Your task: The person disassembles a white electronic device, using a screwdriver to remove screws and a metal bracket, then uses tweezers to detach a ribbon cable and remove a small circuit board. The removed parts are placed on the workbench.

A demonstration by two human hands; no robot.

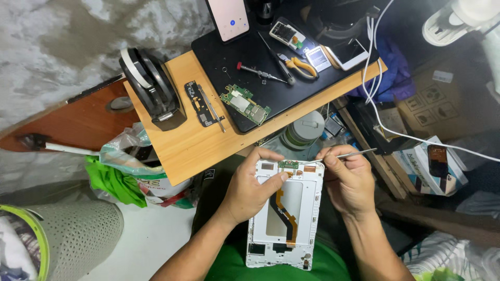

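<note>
My left hand [250, 187] grips the upper left edge of an opened white tablet frame [285, 218] resting on my lap, thumb lying near the small green board [288, 165] at its top. An orange flex ribbon [286, 211] runs down the frame's middle. My right hand [348, 179] holds a thin metal pry tool [354, 153], its tip touching the frame's top edge beside the green board.
A wooden table [192, 143] carries a black mat [291, 88] with a green circuit board [245, 104], screwdriver [258, 73], yellow-handled pliers [297, 65], phones and a black round lamp base [151, 88]. White cables [375, 104] hang right. Boxes and bags crowd the floor.
</note>
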